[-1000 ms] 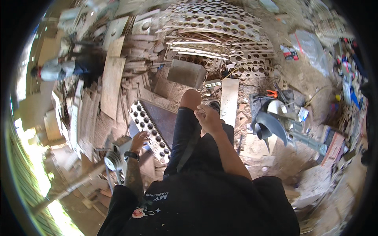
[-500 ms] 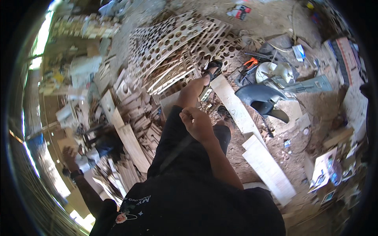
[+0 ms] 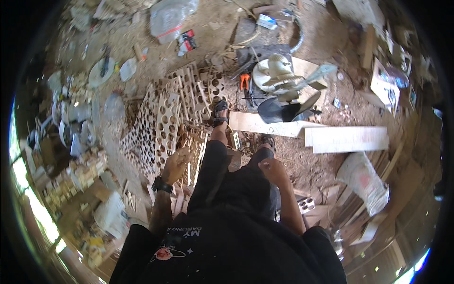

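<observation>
My left hand (image 3: 176,165), with a dark watch on its wrist, hangs over the edge of a pile of wooden boards (image 3: 166,124) full of round holes. Its fingers look loosely apart, and nothing shows in them. Above my right thigh is my right hand (image 3: 274,171), its fingers curled in, holding nothing that I can see. Ahead of my feet a long pale plank (image 3: 265,124) lies on the ground, with shorter whitish boards (image 3: 347,139) at its right end. A dark curved plastic shell (image 3: 279,111) rests just beyond the plank.
Orange-handled pliers (image 3: 244,82) lie near a round pale machine part (image 3: 265,75). A clear plastic bag (image 3: 172,19) is far ahead. At right sit a whitish sack (image 3: 364,184) and wood scraps. Stacked small wooden blocks (image 3: 75,175) stand at left.
My view has turned left, so the hole-filled boards and plank appear rotated. My left hand has come from the far left to in front of me; my right hand has moved rightward, still curled.
</observation>
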`<state>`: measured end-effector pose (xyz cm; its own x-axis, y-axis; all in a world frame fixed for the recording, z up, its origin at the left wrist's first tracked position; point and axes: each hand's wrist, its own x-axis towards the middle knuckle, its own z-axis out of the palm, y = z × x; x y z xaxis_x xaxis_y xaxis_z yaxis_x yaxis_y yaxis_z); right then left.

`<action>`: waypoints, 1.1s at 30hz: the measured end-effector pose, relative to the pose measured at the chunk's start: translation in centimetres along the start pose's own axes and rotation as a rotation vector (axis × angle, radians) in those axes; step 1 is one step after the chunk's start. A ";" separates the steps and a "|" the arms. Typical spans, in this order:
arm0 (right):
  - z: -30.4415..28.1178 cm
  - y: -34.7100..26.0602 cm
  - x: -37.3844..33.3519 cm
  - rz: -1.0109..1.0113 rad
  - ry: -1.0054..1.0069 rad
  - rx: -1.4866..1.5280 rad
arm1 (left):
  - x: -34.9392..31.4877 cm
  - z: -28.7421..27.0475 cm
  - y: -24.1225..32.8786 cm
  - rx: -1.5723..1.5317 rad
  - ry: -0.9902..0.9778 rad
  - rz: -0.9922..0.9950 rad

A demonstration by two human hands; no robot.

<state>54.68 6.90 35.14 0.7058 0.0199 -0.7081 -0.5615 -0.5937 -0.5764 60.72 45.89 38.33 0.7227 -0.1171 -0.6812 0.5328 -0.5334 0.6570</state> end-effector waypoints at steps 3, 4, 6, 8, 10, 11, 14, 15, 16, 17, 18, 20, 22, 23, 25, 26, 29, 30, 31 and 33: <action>1.9 0.7 0.2 0.027 0.173 0.081 | 2.6 0.2 3.8 0.196 -0.061 -0.007; 2.7 1.7 0.8 0.015 0.214 0.066 | 3.7 0.8 4.4 0.294 -0.115 0.026; 5.0 4.8 1.6 0.011 0.230 0.116 | 5.3 3.0 4.6 0.372 -0.202 0.097; 7.6 9.3 3.6 0.047 0.236 0.065 | 6.9 7.2 4.1 0.461 -0.267 0.195; 10.8 14.6 5.8 0.168 0.233 0.076 | 8.5 12.8 3.0 0.540 -0.410 0.212; 12.2 17.4 6.7 0.151 0.304 0.148 | 9.2 15.8 2.2 0.547 -0.491 0.226; 16.0 25.7 9.0 0.437 0.362 0.416 | 10.8 23.4 -1.4 0.781 -0.705 0.224; 16.9 28.2 10.0 0.486 0.426 0.519 | 11.5 25.0 -2.6 0.817 -0.733 0.242; 17.5 30.6 11.4 0.522 0.432 0.559 | 12.5 26.0 -3.8 0.935 -0.740 0.133; 18.1 32.8 12.9 0.576 0.461 0.592 | 13.5 26.5 -4.8 0.857 -0.737 0.089; 18.8 34.8 14.8 0.620 0.455 0.624 | 15.1 27.1 -5.7 0.771 -0.703 0.188; 21.1 38.1 19.4 0.777 0.261 0.693 | 17.2 27.0 -8.1 0.663 -0.629 0.128; 24.8 40.2 23.4 0.890 0.085 0.788 | 21.7 28.1 -10.3 0.787 -0.560 0.041; 27.4 40.1 25.2 0.913 0.123 0.805 | 24.2 29.1 -11.7 0.901 -0.542 0.108; 32.9 39.3 27.9 0.955 0.239 0.813 | 28.7 32.0 -15.9 0.908 -0.588 0.092; 35.7 38.8 28.7 0.935 0.211 0.779 | 30.4 33.3 -18.4 0.926 -0.655 0.188; 43.2 35.0 30.8 1.241 0.428 0.745 | 34.9 37.0 -26.0 1.002 -0.655 -0.351; 44.6 34.8 31.9 1.338 0.532 0.707 | 35.7 38.1 -28.6 0.934 -0.634 -0.434; 45.4 34.9 33.0 1.429 0.636 0.667 | 36.2 38.5 -30.9 0.851 -0.598 -0.528; 46.0 36.2 35.6 1.583 0.724 0.719 | 37.3 38.5 -34.4 0.799 -0.605 -0.716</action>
<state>39.63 23.14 -29.74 -0.6628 -0.5476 -0.5108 -0.7041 0.6879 0.1761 52.42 27.65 -22.17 -0.0546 0.1568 -0.9861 0.1520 -0.9748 -0.1634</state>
